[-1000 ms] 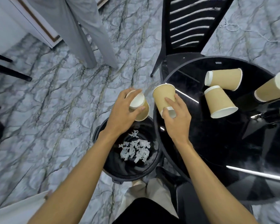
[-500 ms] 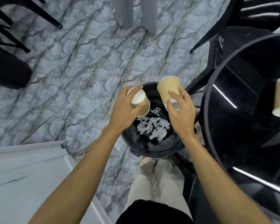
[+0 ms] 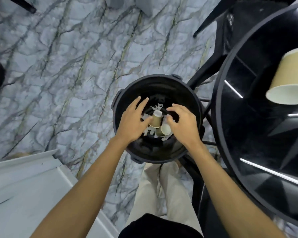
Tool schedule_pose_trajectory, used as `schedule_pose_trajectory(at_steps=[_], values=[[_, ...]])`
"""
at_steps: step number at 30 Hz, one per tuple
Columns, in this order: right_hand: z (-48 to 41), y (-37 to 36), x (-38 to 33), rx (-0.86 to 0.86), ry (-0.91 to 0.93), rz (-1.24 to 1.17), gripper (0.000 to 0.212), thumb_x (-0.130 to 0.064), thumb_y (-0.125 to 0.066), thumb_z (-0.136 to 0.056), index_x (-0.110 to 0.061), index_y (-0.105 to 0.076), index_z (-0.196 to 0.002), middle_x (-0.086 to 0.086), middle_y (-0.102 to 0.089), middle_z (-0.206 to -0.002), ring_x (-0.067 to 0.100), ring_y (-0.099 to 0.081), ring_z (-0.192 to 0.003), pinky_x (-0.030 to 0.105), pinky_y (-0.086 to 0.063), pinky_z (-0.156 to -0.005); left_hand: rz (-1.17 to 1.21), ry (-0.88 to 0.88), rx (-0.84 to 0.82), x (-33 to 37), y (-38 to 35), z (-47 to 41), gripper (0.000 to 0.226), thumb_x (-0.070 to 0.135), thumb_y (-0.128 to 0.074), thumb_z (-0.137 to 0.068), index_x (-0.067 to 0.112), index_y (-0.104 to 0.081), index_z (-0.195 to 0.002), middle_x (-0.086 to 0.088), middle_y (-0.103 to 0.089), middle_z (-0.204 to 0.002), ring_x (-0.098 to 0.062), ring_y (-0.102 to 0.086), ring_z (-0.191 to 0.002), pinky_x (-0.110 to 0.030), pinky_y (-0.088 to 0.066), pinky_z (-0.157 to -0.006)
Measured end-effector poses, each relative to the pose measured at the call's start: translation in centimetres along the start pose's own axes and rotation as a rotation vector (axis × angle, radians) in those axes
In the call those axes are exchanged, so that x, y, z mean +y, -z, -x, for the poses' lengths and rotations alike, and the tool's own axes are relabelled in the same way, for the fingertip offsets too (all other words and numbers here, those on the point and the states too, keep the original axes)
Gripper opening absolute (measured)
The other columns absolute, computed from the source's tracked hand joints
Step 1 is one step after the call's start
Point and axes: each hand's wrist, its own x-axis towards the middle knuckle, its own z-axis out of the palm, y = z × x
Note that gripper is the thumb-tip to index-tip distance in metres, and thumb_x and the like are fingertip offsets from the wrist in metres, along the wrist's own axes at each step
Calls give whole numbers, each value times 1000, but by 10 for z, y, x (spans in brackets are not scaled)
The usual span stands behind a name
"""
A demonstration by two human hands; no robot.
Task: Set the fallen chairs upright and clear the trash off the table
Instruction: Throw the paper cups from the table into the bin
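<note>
A black round trash bin (image 3: 155, 81) stands on the marble floor beside the black glass table (image 3: 234, 134). Two tan paper cups lie inside it on white paper scraps (image 3: 157, 107): one cup (image 3: 156, 119) and a second cup (image 3: 164, 130) with its white mouth facing up. My left hand (image 3: 134, 122) hovers over the bin's left side, fingers spread, holding nothing. Over the right side my right hand (image 3: 182, 125) is held with fingers curled apart and empty. Another tan paper cup (image 3: 289, 78) lies tipped on the table at the right edge.
A black chair (image 3: 218, 19) stands at the table's far side, its legs reaching the floor near the bin. A white panel (image 3: 24, 186) fills the lower left. Dark chair legs (image 3: 22, 4) show at the top left. My legs (image 3: 158, 186) are just below the bin.
Both hands let go of their cups, which dropped into the bin onto the paper scraps. The hands now hang open just above the bin.
</note>
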Motion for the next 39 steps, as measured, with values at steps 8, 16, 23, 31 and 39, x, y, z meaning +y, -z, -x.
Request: schedule_pose_trajectory(at_steps=[8, 16, 23, 31, 39], values=[[20, 85, -27, 195, 55, -110, 22, -11, -61, -90, -14, -72, -109, -2, -68, -117, 9, -61, -109, 30, -49, -97, 92, -308, 95, 147, 56, -53, 60, 39, -55, -96, 27, -33, -151, 1, -28, -158, -15, -25, -146, -34, -24, -116], [54, 172, -7, 533, 0, -158, 22, -9, -61, -89, -18, -71, -107, -7, -68, -115, 11, -60, -111, 35, -50, -97, 90, -499, -29, 255, 43, -69, 62, 47, -53, -93, 28, -35, -149, 2, -29, -157, -15, -28, -144, -37, -28, -116], [64, 230, 39, 606, -167, -109, 32, -12, -62, -92, -21, -66, -122, -7, -57, -136, 6, -46, -129, 6, -29, -103, -34, -498, -39, 295, 15, -84, 61, 44, -61, -91, 34, -40, -146, 3, -27, -159, -19, -27, -145, -43, -28, -116], [64, 248, 68, 616, -154, -120, 37, -13, -61, -92, -21, -62, -128, -6, -51, -143, 2, -38, -131, 30, -48, -100, -79, -488, 37, 303, -7, -89, 55, 29, -67, -85, 26, -52, -139, -1, -33, -155, -23, -34, -141, -50, -36, -111], [45, 280, 73, 631, -132, -30, 42, -20, -63, -91, -21, -59, -132, -2, -46, -148, 14, -36, -137, 16, -21, -110, -28, -516, 93, 329, -6, -93, 54, 31, -68, -85, 29, -54, -137, 4, -35, -155, -18, -36, -140, -46, -38, -110]])
